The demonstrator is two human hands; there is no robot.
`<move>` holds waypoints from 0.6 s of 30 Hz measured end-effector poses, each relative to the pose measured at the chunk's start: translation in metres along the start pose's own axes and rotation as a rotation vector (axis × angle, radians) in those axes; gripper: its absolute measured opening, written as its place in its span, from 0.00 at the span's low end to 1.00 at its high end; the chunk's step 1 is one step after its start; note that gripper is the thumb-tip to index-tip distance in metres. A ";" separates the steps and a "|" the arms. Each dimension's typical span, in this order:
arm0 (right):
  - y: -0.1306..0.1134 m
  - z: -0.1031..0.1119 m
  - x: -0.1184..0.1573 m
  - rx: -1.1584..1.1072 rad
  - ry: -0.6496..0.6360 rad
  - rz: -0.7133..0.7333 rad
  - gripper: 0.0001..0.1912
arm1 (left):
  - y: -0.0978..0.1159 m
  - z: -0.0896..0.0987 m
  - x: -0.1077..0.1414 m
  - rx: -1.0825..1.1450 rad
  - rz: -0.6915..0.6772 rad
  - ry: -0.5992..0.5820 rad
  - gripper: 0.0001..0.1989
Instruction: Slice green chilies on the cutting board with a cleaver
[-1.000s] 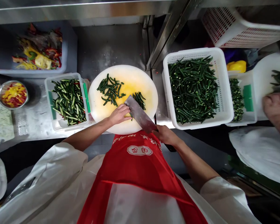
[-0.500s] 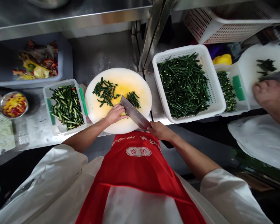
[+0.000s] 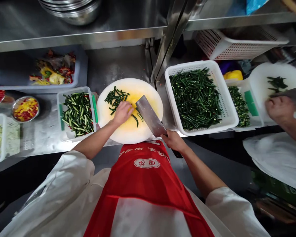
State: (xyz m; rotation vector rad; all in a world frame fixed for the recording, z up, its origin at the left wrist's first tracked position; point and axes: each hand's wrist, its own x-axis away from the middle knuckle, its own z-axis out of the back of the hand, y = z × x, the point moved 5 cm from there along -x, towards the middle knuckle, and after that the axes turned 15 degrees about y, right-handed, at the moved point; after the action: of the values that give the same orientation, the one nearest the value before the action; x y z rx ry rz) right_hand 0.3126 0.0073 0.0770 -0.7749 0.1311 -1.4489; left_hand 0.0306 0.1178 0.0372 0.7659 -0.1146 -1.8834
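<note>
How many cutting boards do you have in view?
2: the near board, beneath the left hand and cleaver; and the far-right board, partly covered by a co-worker's hand. Others could be hidden.

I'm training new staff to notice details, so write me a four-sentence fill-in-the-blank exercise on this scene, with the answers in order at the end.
1. The camera wearer's ____ grip holds the cleaver.
2. The camera wearer's apron is mainly ____.
3. In the steel bowl, the mixed pieces are red and ____.
4. In the picture, the nearer cutting board lies to the ____ of the white basket heaped with dark green pieces.

Missing words: right; red; yellow; left.
</note>
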 end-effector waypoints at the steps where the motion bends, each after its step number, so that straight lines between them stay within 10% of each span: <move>1: 0.001 0.001 0.004 -0.007 -0.024 0.016 0.11 | -0.010 0.002 -0.013 -0.068 0.053 -0.001 0.12; 8: 0.008 -0.009 0.017 -0.016 -0.189 0.115 0.11 | -0.039 -0.006 -0.061 -0.311 0.194 -0.353 0.10; 18: -0.005 -0.006 0.000 0.014 -0.010 0.005 0.12 | -0.026 -0.015 -0.044 -0.174 0.046 -0.512 0.07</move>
State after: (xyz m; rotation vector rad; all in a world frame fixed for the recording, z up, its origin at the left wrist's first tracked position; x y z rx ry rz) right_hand 0.3052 0.0056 0.0756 -0.7698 0.1155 -1.4399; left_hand 0.0292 0.1714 0.0347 0.1499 -0.2816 -1.9780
